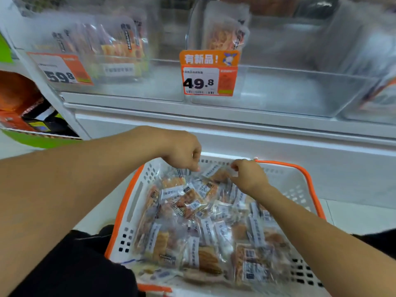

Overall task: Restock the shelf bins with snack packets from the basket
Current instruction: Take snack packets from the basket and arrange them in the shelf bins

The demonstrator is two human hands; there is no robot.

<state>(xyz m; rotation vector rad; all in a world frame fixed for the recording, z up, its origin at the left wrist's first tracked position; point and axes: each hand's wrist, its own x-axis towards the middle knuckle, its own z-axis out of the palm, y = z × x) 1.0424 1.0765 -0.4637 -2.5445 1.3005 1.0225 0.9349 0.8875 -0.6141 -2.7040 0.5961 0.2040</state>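
At the far rim of the basket, lower centre of frame, the right hand pinches a snack packet lying leftward from its fingers, while the left hand, fingers curled, hovers just above-left, apparently empty.

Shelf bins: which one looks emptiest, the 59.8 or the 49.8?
The 49.8 bin: only a few upright packets at its back left, the rest bare. The 59.8 bin holds a fuller row across its back.
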